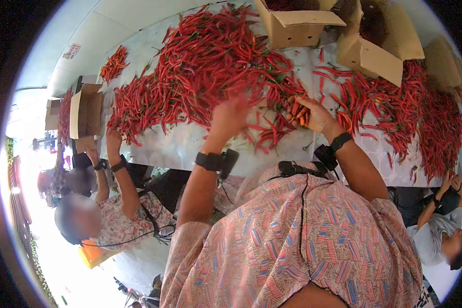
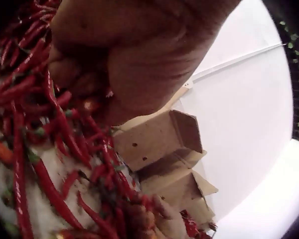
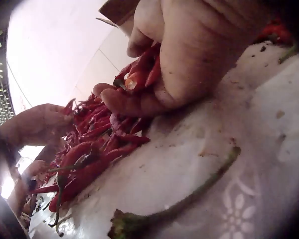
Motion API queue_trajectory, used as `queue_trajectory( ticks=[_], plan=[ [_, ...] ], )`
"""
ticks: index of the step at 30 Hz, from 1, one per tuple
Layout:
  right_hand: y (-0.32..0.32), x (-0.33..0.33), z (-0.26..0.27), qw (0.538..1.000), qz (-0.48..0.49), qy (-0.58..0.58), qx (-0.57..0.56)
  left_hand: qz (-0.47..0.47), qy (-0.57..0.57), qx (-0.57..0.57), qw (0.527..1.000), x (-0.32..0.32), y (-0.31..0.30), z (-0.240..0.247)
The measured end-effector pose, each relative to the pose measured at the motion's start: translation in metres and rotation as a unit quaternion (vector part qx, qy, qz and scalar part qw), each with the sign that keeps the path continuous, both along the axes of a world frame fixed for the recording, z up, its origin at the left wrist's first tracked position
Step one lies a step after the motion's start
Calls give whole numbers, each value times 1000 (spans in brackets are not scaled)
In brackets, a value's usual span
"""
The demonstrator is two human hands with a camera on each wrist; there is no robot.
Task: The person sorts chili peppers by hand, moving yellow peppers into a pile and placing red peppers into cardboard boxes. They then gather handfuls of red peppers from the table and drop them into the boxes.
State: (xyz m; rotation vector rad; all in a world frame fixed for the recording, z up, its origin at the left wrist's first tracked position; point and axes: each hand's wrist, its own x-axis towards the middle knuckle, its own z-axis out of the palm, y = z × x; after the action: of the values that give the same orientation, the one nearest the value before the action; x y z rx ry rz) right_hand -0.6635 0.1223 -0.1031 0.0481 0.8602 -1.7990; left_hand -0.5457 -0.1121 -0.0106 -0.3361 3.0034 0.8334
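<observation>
My right hand holds a small bunch of red and orange chilies in its curled fingers, low over the table. Close up in the right wrist view, the chilies lie between thumb and fingers, one showing a pale, stemless end. My left hand, blurred in the head view, is at the near edge of a big heap of red chilies. Its fingers bend down among the chilies in the left wrist view; I cannot tell whether they pinch one.
Cardboard boxes stand along the far side. A second chili heap lies to the right on the white-covered table. A loose green stem lies near my right hand. Other people work at left and right.
</observation>
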Motion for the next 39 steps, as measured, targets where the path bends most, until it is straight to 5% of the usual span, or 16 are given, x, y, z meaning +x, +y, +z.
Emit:
queue_trajectory(
  ticks=[4, 6, 13, 17, 28, 32, 35, 37, 39],
  plan=[
    [3, -7, -20, 999, 22, 28, 19, -119, -30, 45, 991, -13, 33, -34],
    [0, -1, -9, 999, -10, 23, 38, -172, -5, -32, 985, -20, 46, -62],
    [-3, 9, 20, 997, -57, 10, 47, -140, -36, -144, 979, -24, 73, -41],
    [-1, 5, 15, 997, -46, 40, 52, -156, 16, -125, 980, -22, 70, -47],
    [-4, 6, 11, 997, -53, 15, 56, -172, -114, -7, 978, -26, 50, -42],
    [1, 1, -7, 998, -49, -21, 27, -208, -133, -77, 966, -31, 26, -54],
    [5, -3, -17, 1000, -18, -8, 5, -81, -104, 69, 989, -33, 16, -40],
    [5, -3, -18, 1000, -14, 1, 11, 76, -90, 408, 905, -28, 17, -27],
    [5, -3, -21, 1000, -12, 5, 4, 86, -115, 460, 876, -29, 11, -24]
  ],
)
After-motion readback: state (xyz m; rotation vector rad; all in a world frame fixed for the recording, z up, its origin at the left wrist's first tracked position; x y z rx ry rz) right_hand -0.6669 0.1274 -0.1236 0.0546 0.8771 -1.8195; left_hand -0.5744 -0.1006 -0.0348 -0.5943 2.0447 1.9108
